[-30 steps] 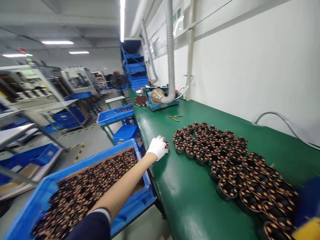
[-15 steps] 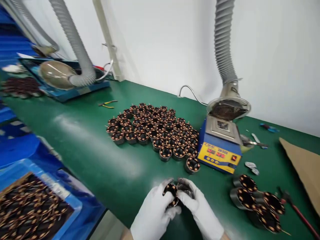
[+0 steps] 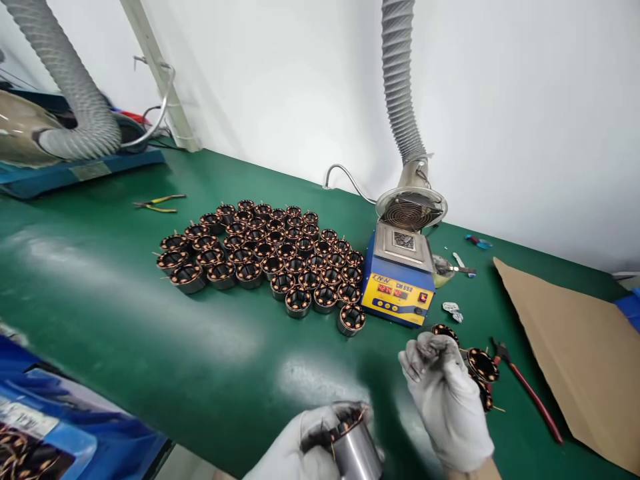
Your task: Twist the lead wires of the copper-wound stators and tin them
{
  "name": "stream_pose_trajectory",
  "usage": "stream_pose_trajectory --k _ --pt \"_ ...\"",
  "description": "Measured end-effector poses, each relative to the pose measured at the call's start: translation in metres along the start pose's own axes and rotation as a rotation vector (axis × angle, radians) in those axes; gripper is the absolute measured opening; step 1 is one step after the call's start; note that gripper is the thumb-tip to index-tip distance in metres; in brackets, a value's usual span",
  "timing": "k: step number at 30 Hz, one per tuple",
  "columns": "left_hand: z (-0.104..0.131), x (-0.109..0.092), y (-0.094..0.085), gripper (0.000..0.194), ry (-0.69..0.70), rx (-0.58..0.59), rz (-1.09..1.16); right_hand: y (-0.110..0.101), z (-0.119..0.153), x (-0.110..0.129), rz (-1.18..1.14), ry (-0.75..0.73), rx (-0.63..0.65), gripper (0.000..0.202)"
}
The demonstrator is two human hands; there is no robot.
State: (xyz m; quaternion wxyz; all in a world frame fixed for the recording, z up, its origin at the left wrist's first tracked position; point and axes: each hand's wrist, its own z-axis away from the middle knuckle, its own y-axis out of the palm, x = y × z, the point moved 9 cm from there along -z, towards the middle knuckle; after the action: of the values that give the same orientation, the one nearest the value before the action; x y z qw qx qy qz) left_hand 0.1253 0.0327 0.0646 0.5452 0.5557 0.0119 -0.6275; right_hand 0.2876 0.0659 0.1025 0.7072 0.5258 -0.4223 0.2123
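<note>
My left hand (image 3: 305, 443), in a white glove with darkened fingertips, is closed around a motor stator (image 3: 357, 453) at the bottom centre. The stator lies tilted, its smooth metal side towards me and copper windings at its upper end. My right hand (image 3: 447, 397), gloved too, is raised apart from it on the right. Its fingers are curled together; whatever they may hold is hidden. Just behind that hand stand several more stators (image 3: 483, 365), partly covered by it. A large group of upright stators (image 3: 287, 250) fills the middle of the green bench.
A blue-and-yellow solder pot (image 3: 397, 293) stands under an extraction hood (image 3: 413, 207). Red-handled cutters (image 3: 533, 393) and brown cardboard (image 3: 570, 347) lie at right. Yellow-handled pliers (image 3: 160, 203) lie at back left. A blue bin (image 3: 75, 437) sits below the bench edge.
My right hand has left the stator and moved right, towards the small group there. The stator in my left hand has tipped onto its side. The view has turned to the right.
</note>
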Motion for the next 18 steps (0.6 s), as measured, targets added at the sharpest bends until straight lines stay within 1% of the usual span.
stream_pose_trajectory --k 1,2,4,5,6,7,9,10,11,12,14,16,18 --pt "-0.004 -0.007 -0.005 0.067 0.040 -0.020 -0.031 0.001 0.001 -0.007 0.005 0.070 0.020 0.019" --pt "-0.009 -0.015 -0.011 0.059 0.098 -0.039 -0.100 0.005 0.005 -0.021 0.032 0.183 0.081 0.020" --pt "-0.019 -0.029 -0.019 0.036 0.202 -0.058 -0.278 0.021 0.024 -0.058 0.023 0.451 0.266 0.035" --pt "-0.023 -0.032 -0.024 0.025 0.235 -0.083 -0.362 0.030 0.038 -0.076 -0.027 0.578 0.345 0.043" --pt "-0.025 -0.035 -0.029 0.021 0.270 -0.129 -0.463 0.037 0.050 -0.090 -0.086 0.672 0.399 0.047" --pt "-0.024 -0.038 -0.034 0.030 0.316 -0.190 -0.592 0.042 0.058 -0.101 -0.146 0.729 0.424 0.048" --pt "-0.018 -0.045 -0.035 0.069 0.426 -0.280 -0.868 0.045 0.063 -0.113 -0.233 0.741 0.389 0.038" --pt "-0.013 -0.047 -0.029 0.086 0.498 -0.278 -1.012 0.045 0.062 -0.116 -0.271 0.725 0.365 0.034" --pt "-0.010 -0.049 -0.021 0.095 0.561 -0.239 -1.134 0.045 0.060 -0.118 -0.305 0.706 0.346 0.030" --pt "-0.008 -0.049 -0.012 0.093 0.598 -0.177 -1.215 0.045 0.058 -0.119 -0.331 0.696 0.334 0.028" --pt "-0.008 -0.053 -0.001 0.069 0.632 -0.110 -1.290 0.046 0.057 -0.122 -0.361 0.703 0.337 0.027" --pt "-0.012 -0.062 0.004 0.043 0.611 -0.094 -1.256 0.046 0.057 -0.124 -0.387 0.702 0.346 0.029" --pt "-0.017 -0.069 0.001 0.023 0.539 -0.111 -1.125 0.045 0.057 -0.127 -0.413 0.708 0.343 0.033"
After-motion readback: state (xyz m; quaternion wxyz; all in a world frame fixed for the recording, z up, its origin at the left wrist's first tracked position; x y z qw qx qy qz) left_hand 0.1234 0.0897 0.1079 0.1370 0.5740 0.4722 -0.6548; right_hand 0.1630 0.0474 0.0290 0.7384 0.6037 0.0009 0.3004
